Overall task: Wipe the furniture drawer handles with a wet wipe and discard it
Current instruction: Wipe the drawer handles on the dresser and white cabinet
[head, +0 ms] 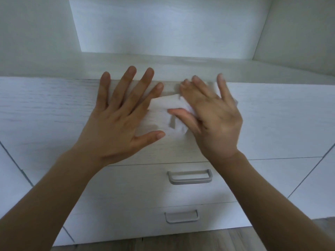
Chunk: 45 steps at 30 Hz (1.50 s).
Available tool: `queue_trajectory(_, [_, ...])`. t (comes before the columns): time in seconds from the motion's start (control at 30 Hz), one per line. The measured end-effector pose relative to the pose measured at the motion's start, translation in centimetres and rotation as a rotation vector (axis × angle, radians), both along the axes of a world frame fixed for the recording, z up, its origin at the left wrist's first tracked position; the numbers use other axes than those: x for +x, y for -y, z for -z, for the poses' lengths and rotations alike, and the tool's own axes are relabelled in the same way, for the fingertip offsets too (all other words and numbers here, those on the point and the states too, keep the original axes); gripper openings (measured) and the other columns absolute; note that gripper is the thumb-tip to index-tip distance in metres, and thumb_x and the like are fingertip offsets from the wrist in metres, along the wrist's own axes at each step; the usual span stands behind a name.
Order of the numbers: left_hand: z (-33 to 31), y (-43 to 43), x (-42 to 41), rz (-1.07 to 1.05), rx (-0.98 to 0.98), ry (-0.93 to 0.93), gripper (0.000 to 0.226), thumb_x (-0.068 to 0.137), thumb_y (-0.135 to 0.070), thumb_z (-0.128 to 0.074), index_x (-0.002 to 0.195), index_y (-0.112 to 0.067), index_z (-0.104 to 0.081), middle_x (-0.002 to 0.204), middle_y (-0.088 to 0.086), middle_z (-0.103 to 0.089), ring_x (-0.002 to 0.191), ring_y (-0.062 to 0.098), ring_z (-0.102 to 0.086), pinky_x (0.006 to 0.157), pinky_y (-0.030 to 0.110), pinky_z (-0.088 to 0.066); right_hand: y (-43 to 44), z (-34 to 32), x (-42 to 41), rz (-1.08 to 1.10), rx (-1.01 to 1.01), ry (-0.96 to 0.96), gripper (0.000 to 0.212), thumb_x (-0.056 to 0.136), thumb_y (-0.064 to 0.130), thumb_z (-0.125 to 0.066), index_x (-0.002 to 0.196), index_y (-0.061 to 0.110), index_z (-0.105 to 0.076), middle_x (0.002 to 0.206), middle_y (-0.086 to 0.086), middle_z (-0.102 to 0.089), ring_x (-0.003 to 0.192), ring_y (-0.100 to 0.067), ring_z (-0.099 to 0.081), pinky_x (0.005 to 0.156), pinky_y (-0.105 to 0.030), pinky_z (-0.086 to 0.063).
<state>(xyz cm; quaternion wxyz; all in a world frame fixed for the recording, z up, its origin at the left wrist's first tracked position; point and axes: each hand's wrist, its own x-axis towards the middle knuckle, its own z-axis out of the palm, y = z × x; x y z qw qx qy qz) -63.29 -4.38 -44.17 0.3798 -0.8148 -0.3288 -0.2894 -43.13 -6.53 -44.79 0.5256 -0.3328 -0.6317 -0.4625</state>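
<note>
Both grips on the desk (54,109), wet wipe (161,116) between them.
The left grip (116,120) lies flat and open, fingers spread, touching the wipe's edge. The right grip (212,115) presses on it with straight fingers. The upper handle (190,176) and lower handle (181,216) sit below the right wrist, untouched.

The wipe (160,110) is a thin white sheet, like soft cloth, wrinkled and matt. The top (54,105) is white board with a fine wood grain, matt. The drawer fronts (126,187) and the back panel (163,24) have the same finish. The handles (190,180) are grey, smooth and matt; whether metal or plastic, I cannot tell. The floor (181,240) looks like brownish wood.
</note>
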Motion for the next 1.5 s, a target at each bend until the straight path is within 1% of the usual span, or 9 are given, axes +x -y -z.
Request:
queue_trajectory(0.27, [-0.1,0.1,0.0,0.002,-0.022,0.002,0.077,0.093,-0.066,-0.015,0.149,-0.014,-0.010,0.155,0.008,-0.005,0.143,0.023,0.007,0.112,0.051,0.009,2.0,0.3,5.3,0.092,-0.067,0.032,0.038,0.090,0.034,-0.063,0.112,0.003,-0.066,0.112,-0.008,-0.068,0.109,-0.017,-0.061,0.104,-0.033,-0.044])
queue_trajectory(0.5, [-0.1,0.1,-0.1,-0.005,-0.033,-0.010,0.077,0.093,-0.066,-0.015,0.149,-0.014,-0.008,0.156,0.009,-0.003,0.143,0.024,0.009,0.112,0.053,0.008,1.6,0.0,2.2,-0.029,-0.079,0.034,0.031,0.090,0.030,-0.064,0.106,0.003,-0.069,0.107,-0.007,-0.070,0.105,-0.016,-0.064,0.096,-0.032,-0.050])
queue_trajectory(0.63, [-0.1,0.2,0.0,-0.005,-0.048,-0.005,0.078,0.093,-0.067,-0.015,0.150,-0.014,-0.008,0.156,0.011,-0.005,0.143,0.024,0.009,0.111,0.053,0.008,4.7,1.8,4.8,-0.045,-0.046,-0.343,0.024,0.092,0.024,-0.063,0.109,0.008,-0.064,0.107,-0.001,-0.065,0.096,-0.019,-0.065,0.082,-0.039,-0.055])
queue_trajectory(0.7, [0.0,0.4,0.1,-0.001,-0.059,0.004,0.078,0.093,-0.067,-0.014,0.150,-0.013,-0.008,0.156,0.012,-0.005,0.143,0.025,0.009,0.111,0.052,0.010,6.3,3.3,5.2,-0.037,-0.016,-0.491,0.023,0.092,0.023,-0.063,0.111,0.011,-0.060,0.108,-0.002,-0.063,0.097,-0.021,-0.065,0.083,-0.037,-0.055])
queue_trajectory(0.93, [4.8,2.4,-0.2,0.037,-0.193,0.055,0.079,0.091,-0.067,-0.015,0.150,-0.014,-0.009,0.156,0.014,-0.001,0.143,0.032,0.004,0.113,0.052,0.006,8.2,9.5,4.1,0.083,-0.210,-0.591,0.023,0.089,0.030,-0.064,0.105,0.015,-0.068,0.102,-0.015,-0.059,0.088,-0.030,-0.057,0.079,-0.012,-0.039])
queue_trajectory(1.07, [8.7,3.0,-1.3,0.006,-0.241,0.037,0.077,0.092,-0.065,-0.014,0.150,-0.014,-0.010,0.156,0.016,-0.002,0.143,0.034,0.001,0.114,0.051,0.005,7.2,12.5,2.8,0.084,-0.303,-0.530,0.028,0.088,0.037,-0.060,0.104,0.016,-0.070,0.104,-0.005,-0.043,0.092,-0.022,-0.043,0.078,-0.012,-0.032])
queue_trajectory(1.27, [10.5,1.6,-2.0,-0.024,-0.192,0.020,0.075,0.093,-0.064,-0.013,0.150,-0.015,-0.008,0.156,0.007,0.010,0.143,0.026,0.012,0.113,0.046,0.011,3.2,15.7,1.9,0.007,-0.326,-0.328,0.034,0.095,0.036,-0.054,0.113,0.010,-0.066,0.081,-0.008,-0.059,0.076,-0.016,-0.048,0.064,-0.030,-0.041])
queue_trajectory(1.4, [10.8,0.9,-1.9,-0.011,-0.176,0.025,0.075,0.093,-0.064,-0.012,0.150,-0.016,0.000,0.154,0.000,0.022,0.140,0.022,0.021,0.111,0.045,0.017,3.6,15.9,2.0,-0.075,-0.336,-0.346,0.031,0.097,0.039,-0.046,0.109,0.011,-0.053,0.085,-0.005,-0.064,0.079,-0.011,-0.051,0.073,-0.018,-0.041])
queue_trajectory(1.5, [11.1,0.5,-1.7,-0.019,-0.124,0.024,0.075,0.094,-0.063,-0.014,0.150,-0.015,0.001,0.152,-0.002,0.026,0.139,0.020,0.025,0.109,0.044,0.019,4.4,16.3,1.9,-0.140,-0.316,-0.340,0.028,0.097,0.032,-0.050,0.104,0.007,-0.062,0.093,-0.001,-0.058,0.084,-0.011,-0.053,0.080,-0.008,-0.041])
